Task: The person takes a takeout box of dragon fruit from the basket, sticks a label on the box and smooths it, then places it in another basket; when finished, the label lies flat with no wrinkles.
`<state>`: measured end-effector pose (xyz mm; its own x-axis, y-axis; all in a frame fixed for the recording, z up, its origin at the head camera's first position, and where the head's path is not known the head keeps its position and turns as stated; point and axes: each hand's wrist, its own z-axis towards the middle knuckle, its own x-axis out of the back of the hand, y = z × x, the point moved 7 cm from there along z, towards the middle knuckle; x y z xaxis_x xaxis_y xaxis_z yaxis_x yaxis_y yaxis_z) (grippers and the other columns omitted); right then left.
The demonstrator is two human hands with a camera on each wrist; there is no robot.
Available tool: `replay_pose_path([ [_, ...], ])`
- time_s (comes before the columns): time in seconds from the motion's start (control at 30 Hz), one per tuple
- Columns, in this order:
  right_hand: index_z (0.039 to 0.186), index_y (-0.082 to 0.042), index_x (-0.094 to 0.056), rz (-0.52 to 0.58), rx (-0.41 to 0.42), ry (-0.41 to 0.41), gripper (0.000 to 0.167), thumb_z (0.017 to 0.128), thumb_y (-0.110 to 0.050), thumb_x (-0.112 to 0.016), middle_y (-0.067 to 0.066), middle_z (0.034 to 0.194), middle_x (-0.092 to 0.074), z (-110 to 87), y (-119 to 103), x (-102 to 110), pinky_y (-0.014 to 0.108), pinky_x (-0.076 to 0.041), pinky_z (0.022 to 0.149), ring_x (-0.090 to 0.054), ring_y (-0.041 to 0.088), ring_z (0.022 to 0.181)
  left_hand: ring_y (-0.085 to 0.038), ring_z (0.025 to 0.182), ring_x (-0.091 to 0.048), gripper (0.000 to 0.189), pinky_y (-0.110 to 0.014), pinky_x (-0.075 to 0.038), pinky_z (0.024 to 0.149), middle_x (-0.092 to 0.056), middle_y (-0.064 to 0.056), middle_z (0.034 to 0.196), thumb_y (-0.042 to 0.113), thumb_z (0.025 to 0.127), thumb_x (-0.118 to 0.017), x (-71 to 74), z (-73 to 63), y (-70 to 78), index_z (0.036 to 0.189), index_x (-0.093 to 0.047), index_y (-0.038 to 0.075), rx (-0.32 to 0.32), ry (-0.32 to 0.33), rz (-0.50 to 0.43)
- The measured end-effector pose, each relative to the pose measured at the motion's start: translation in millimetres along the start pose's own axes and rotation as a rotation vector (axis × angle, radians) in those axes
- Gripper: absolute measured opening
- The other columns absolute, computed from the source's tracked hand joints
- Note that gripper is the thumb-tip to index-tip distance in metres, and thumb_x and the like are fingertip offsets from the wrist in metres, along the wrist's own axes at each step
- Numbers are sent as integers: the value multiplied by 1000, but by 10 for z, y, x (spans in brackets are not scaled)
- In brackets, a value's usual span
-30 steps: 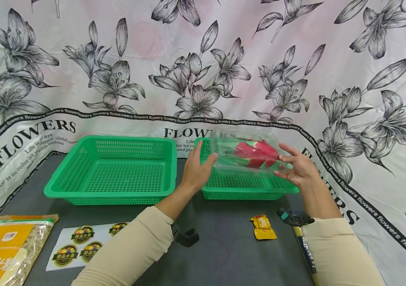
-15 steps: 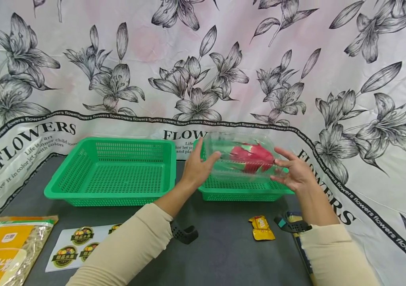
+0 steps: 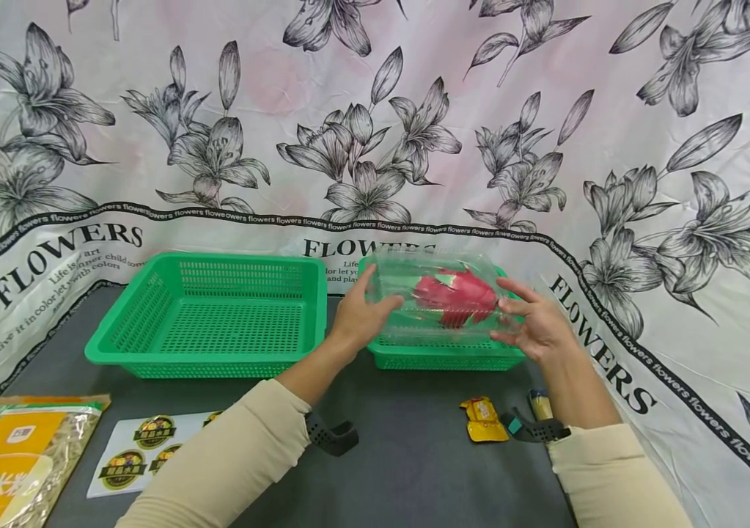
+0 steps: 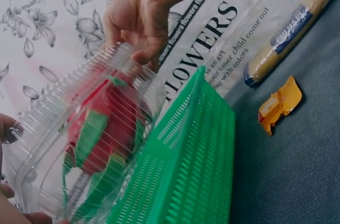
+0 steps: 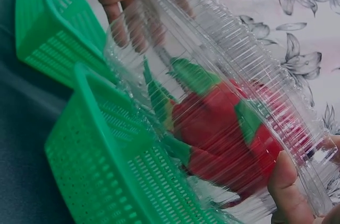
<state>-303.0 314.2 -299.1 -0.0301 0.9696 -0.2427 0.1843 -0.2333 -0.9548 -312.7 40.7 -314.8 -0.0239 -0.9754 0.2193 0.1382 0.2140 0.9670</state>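
Left hand (image 3: 363, 314) and right hand (image 3: 538, 323) grip opposite ends of clear plastic box (image 3: 437, 323), red-and-green dragon fruit (image 3: 457, 292) inside, held over rightmost green basket (image 3: 447, 360).

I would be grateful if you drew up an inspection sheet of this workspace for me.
Surface: dark table, bearing two green baskets side by side; left basket stands apart from the held box.
Job's things: clear box with a red-and-green dragon fruit inside, held at right basket; contact between box and basket is unclear.
Clutter: yellow wrapper, yellow-labelled bag, sticker sheet partly behind the left sleeve, long pack partly behind the right arm in the head view.
Grips: the person's left grip and right grip hold opposite ends of the box.
Cables: nothing seen.
Surroundings: floral cloth printed "FLOWERS" behind the table.
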Motion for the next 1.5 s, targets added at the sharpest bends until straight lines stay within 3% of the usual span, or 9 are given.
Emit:
replay_pose_path([
  [0.1,147,-21,-43,5,10,-20,52,99,-6,-55,3,147,-12,-43,14,-26,39,-54,73,-22,34,128,-32,111,-53,78,-50,-45,90,-40,-15,145,30,86,-71,34,-30,13,153,-31,25,-1,3,-33],
  [0.23,145,-22,-45,14,32,-76,48,100,-7,-53,4,155,2,-120,18,-79,38,-55,70,-7,36,139,-34,118,-48,78,-50,-46,89,-39,-14,144,24,84,-71,87,-102,37,152,-32,23,1,8,-91],
  [0.4,147,-17,-42,-17,59,-136,49,100,-6,-52,8,156,2,-212,52,-145,40,-56,70,-10,36,140,-32,120,-45,77,-48,-46,87,-37,-12,147,22,84,-70,154,-220,30,152,-33,25,-8,9,-128],
  [0.5,146,-14,-41,-39,81,-152,48,100,-6,-53,12,147,-16,-266,84,-171,40,-56,69,-35,30,126,-29,115,-45,77,-45,-45,84,-36,-11,149,22,85,-69,196,-302,28,152,-32,25,-26,6,-139],
  [0.6,140,-12,-48,-46,111,-172,42,99,-5,-54,11,123,-38,-324,99,-199,41,-56,67,-52,20,97,-28,110,-46,76,-43,-45,79,-36,-9,149,24,85,-69,241,-380,31,152,-33,27,-36,8,-139],
  [0.7,134,-12,-54,-54,138,-197,37,98,-4,-55,8,103,-46,-390,119,-231,41,-56,64,-54,16,81,-28,114,-46,75,-46,-46,82,-36,-9,148,25,85,-69,286,-457,25,151,-34,28,-42,14,-133],
  [0.87,131,-13,-56,-95,164,-203,34,98,-3,-55,7,101,-44,-509,183,-283,41,-56,61,-51,15,79,-31,129,-36,73,-54,-43,90,-34,-9,149,25,87,-68,362,-620,11,152,-33,27,-65,4,-128],
  [1.17,128,-9,-58,-73,207,-238,32,98,1,-52,9,102,-40,-707,326,-395,41,-57,60,-49,16,86,-33,118,-40,71,-47,-48,76,-36,-3,148,23,89,-68,495,-867,-70,151,-34,24,-88,-6,-110],
  [1.5,127,-11,-60,-85,178,-171,32,98,-2,-54,15,115,-27,-866,541,-467,43,-57,62,-35,29,114,-34,123,-43,72,-49,-46,84,-39,-9,146,20,89,-69,583,-1100,-207,152,-33,23,-72,-7,-135],
])
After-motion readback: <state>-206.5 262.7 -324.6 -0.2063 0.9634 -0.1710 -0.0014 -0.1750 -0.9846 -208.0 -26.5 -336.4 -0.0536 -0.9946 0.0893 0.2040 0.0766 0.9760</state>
